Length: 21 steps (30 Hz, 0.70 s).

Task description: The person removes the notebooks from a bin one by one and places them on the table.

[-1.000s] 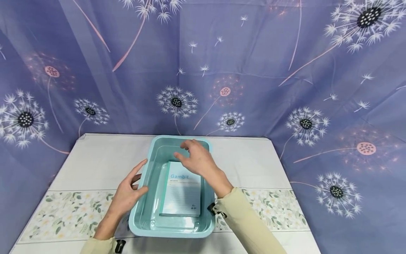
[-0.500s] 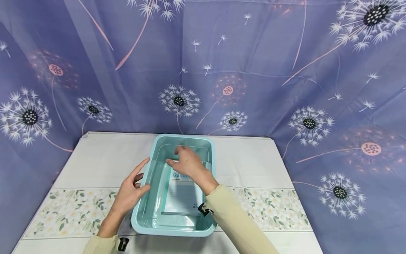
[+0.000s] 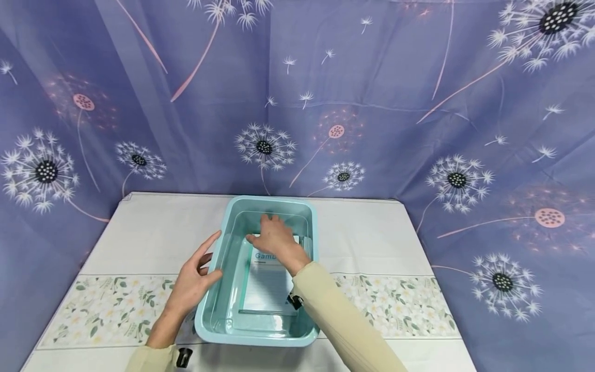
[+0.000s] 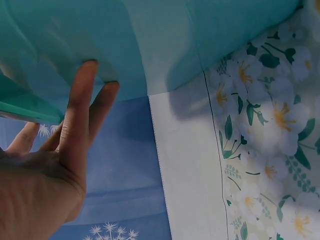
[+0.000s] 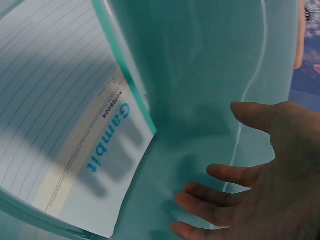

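Observation:
A light blue-green plastic basin (image 3: 260, 340) stands on the table, longer front to back than wide. On its floor lies a notebook (image 3: 266, 289) with a pale lined cover, a green spine strip and the word Gambit. My left hand (image 3: 191, 281) is at the basin's left side, thumb and fingers spread, with fingertips at the outer wall in the left wrist view. Inside the basin, my right hand (image 3: 275, 236) hovers over the notebook's far end and partly hides it. In the right wrist view its fingers (image 5: 235, 175) are loosely extended past the notebook's edge, holding nothing.
The table has a white cloth (image 3: 360, 227) with a floral band (image 3: 390, 305) across it. A purple dandelion-print curtain (image 3: 297, 67) hangs behind and on both sides. A black strap piece (image 3: 184, 357) sits by the left sleeve.
My right hand has moved lower into the basin and slightly left, then its fingers have shifted a little over the notebook's far end. My left hand has stayed beside the rim.

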Tool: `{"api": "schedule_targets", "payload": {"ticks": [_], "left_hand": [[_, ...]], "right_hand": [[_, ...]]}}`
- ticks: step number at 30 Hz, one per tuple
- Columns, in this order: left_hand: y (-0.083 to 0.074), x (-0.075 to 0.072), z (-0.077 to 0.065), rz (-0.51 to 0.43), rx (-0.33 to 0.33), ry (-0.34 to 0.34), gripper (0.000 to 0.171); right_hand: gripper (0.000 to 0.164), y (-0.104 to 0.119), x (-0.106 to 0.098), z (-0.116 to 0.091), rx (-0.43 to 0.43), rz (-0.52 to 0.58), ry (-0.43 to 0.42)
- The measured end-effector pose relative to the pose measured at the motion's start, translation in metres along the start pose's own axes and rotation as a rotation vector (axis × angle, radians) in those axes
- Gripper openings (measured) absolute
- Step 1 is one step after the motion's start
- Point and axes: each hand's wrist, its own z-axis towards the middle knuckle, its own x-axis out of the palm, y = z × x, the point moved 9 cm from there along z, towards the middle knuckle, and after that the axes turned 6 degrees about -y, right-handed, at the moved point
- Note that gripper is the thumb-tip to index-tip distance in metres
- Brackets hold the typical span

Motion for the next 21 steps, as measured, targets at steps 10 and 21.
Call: {"api": "schedule_targets", "payload": {"ticks": [10,21], "left_hand": [[-0.001,-0.002,0.0,-0.009,0.01,-0.001,0.084],[0.004,0.0,-0.002,0.017,-0.003,-0.017,0.083]], "right_hand": [[0.085,0.0,0.027,0.016,0.018,-0.198,0.064],[0.09,-0.005,0.052,0.018,0.005,-0.348,0.1]]}}
